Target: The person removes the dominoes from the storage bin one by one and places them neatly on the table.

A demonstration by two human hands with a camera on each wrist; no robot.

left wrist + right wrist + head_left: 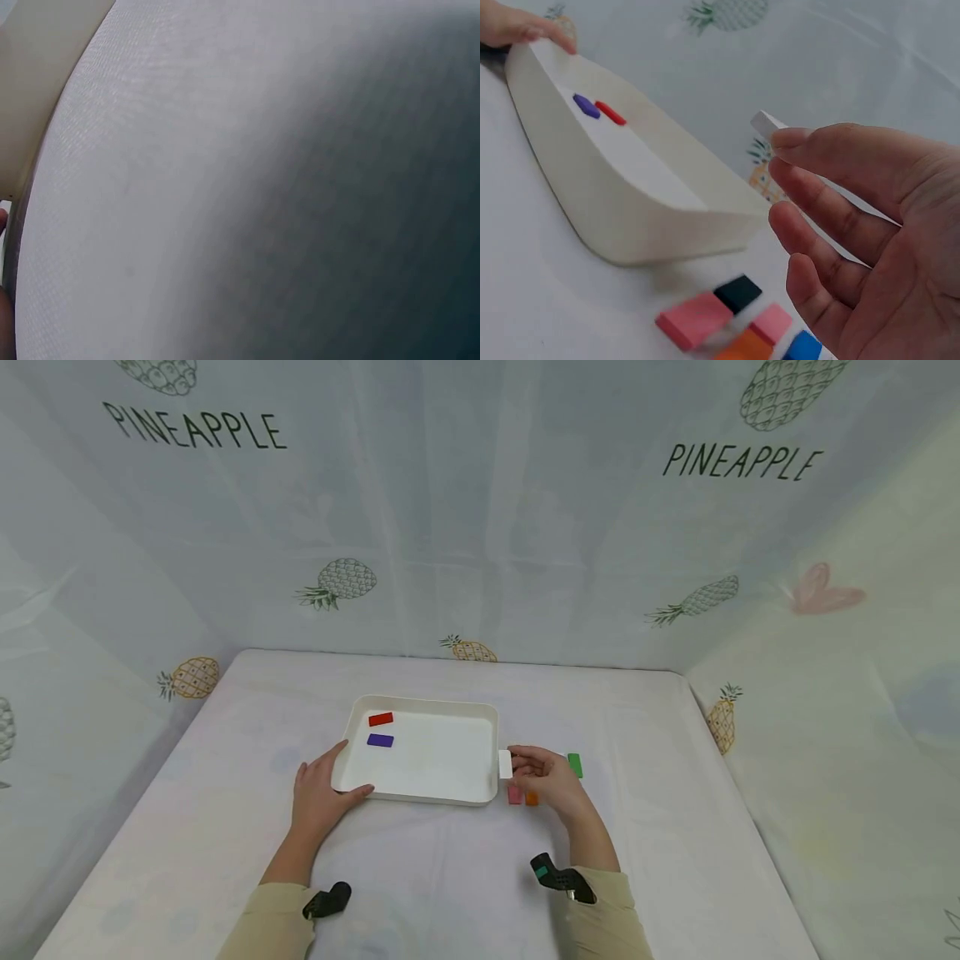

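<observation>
A shallow white tray sits on the table, with a red block and a purple block lying flat in its left part. At the tray's near left corner, my left hand spreads its straight fingers along the left rim, thumb on the near rim. My right hand pinches a small white block between thumb and index finger, just beyond the tray's right wall. In the right wrist view, the block is raised and the other fingers curve loosely beneath. Little of the left hand shows in its own wrist view.
Right of the tray, partly hidden by the right hand, lie loose blocks: pink, orange, green, black and blue. A pale cloth covers the table; pineapple-printed curtains hang behind and beside it.
</observation>
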